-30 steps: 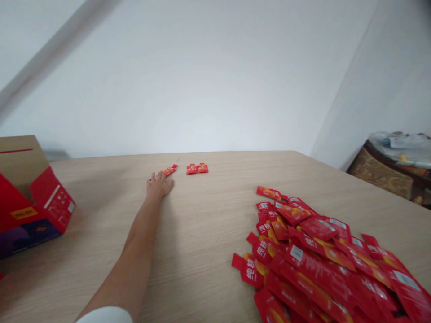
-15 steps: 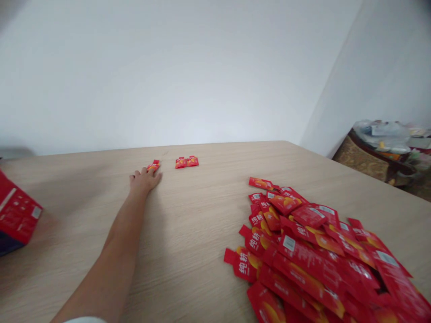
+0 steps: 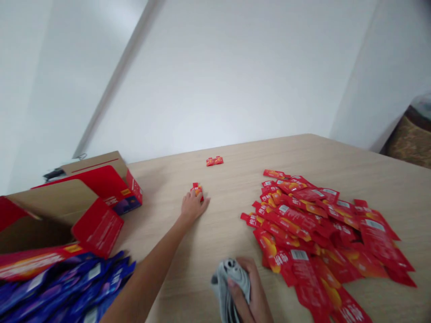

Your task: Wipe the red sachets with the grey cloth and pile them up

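Observation:
On the wooden table (image 3: 229, 193), my left hand (image 3: 192, 206) is stretched forward, its fingers closed over a small red packet (image 3: 197, 190) with an orange print. Part of that packet is hidden beneath the fingers. Close to me, my right hand (image 3: 252, 291) grips a folded grey cloth (image 3: 229, 282), thumb across its folds. Right of both hands lies a heap of similar red packets (image 3: 310, 224), loosely overlapping. Two more red packets (image 3: 214, 160) lie side by side farther back, apart from the heap.
An opened red cardboard box (image 3: 97, 226) stands at the left, with another red box (image 3: 124, 190) behind it. Several blue packets (image 3: 81, 287) are piled at the lower left. A white wall (image 3: 229, 80) rises behind the table; a patterned brown chair (image 3: 411, 139) is at the right.
My left hand has drawn the packet nearer to me, away from the back pair. My right hand with the cloth has come into view. The view has swung left, showing the boxes and blue packets.

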The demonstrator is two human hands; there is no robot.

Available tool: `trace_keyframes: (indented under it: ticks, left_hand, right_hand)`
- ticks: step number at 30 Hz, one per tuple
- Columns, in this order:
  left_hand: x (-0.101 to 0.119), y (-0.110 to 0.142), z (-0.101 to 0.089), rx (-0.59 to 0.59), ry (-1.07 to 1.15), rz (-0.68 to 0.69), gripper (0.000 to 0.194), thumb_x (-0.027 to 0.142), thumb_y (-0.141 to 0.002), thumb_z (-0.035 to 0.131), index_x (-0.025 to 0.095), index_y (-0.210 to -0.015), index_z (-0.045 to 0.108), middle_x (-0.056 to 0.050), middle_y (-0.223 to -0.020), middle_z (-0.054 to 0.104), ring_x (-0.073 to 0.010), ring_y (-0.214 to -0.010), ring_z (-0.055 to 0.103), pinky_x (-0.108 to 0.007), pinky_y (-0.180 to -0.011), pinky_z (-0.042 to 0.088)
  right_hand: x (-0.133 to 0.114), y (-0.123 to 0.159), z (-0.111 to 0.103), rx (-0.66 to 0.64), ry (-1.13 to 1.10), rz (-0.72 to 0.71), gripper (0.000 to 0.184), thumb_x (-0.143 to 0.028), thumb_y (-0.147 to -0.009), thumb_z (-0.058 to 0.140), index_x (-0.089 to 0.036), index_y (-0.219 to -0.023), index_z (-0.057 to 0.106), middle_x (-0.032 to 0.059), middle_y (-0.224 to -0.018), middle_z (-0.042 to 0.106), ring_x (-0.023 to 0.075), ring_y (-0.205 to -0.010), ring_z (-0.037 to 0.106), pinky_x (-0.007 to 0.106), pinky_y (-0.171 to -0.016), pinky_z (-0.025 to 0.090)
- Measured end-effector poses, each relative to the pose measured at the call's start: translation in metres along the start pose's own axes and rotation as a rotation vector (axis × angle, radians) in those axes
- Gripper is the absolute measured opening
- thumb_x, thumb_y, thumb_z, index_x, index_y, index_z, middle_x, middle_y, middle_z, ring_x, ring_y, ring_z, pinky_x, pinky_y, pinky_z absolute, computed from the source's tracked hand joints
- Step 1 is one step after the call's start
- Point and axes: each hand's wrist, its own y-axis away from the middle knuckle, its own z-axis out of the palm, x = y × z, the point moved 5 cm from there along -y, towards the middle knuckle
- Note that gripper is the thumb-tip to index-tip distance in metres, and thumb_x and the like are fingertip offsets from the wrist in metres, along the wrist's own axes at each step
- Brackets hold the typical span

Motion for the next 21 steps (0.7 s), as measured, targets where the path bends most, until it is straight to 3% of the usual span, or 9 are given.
trace_keyframes:
  ticks: [2, 6, 12, 16, 21]
  left_hand:
    - [0.021, 0.053, -0.017, -0.005, 0.020, 0.067, 0.043, 0.051, -0.098, 0.058, 0.017, -0.124, 0.061, -0.010, -0.126, 0.061, -0.0245, -0.110, 0.062, -0.047, -0.095, 0.052]
    - [0.055, 0.166, -0.052, -0.026, 0.085, 0.201, 0.039, 0.055, -0.098, 0.052, 0.021, -0.111, 0.067, -0.013, -0.117, 0.063, -0.0261, -0.106, 0.060, -0.042, -0.091, 0.050]
    - [0.072, 0.315, -0.100, -0.075, 0.170, 0.255, 0.040, 0.055, -0.099, 0.048, 0.026, -0.121, 0.065, -0.013, -0.113, 0.062, -0.0272, -0.097, 0.060, -0.041, -0.083, 0.053]
    - [0.070, 0.381, -0.119, -0.105, 0.192, 0.233, 0.048, 0.056, -0.096, 0.053, 0.025, -0.132, 0.061, -0.014, -0.116, 0.063, -0.0281, -0.097, 0.060, -0.043, -0.084, 0.055]
    - [0.067, 0.424, -0.128, -0.086, 0.201, 0.243, 0.062, 0.052, -0.097, 0.055, 0.019, -0.150, 0.047, -0.016, -0.136, 0.058, -0.0319, -0.115, 0.058, -0.048, -0.093, 0.054]
  right_hand:
    - [-0.005, 0.000, -0.005, 0.091, 0.021, -0.077, 0.033, -0.049, -0.098, 0.055, -0.026, -0.122, 0.058, 0.0106, -0.116, 0.067, 0.0282, -0.110, 0.064, 0.051, -0.100, 0.052]
    - [-0.025, -0.005, -0.017, 0.139, 0.126, -0.280, 0.032, -0.050, -0.099, 0.052, -0.030, -0.123, 0.053, 0.0123, -0.117, 0.063, 0.0295, -0.112, 0.061, 0.056, -0.097, 0.053]
    - [-0.039, -0.011, -0.029, 0.167, 0.327, -0.383, 0.031, -0.048, -0.102, 0.044, -0.027, -0.125, 0.048, 0.0126, -0.114, 0.059, 0.0301, -0.109, 0.061, 0.054, -0.096, 0.052]
    - [-0.037, -0.012, -0.027, 0.117, 0.343, -0.393, 0.029, -0.048, -0.102, 0.046, -0.026, -0.120, 0.050, 0.0106, -0.111, 0.059, 0.0284, -0.107, 0.060, 0.051, -0.097, 0.050]
    - [-0.033, -0.010, -0.021, 0.047, 0.374, -0.426, 0.028, -0.049, -0.101, 0.049, -0.025, -0.117, 0.051, 0.0093, -0.110, 0.059, 0.0279, -0.107, 0.058, 0.051, -0.098, 0.048]
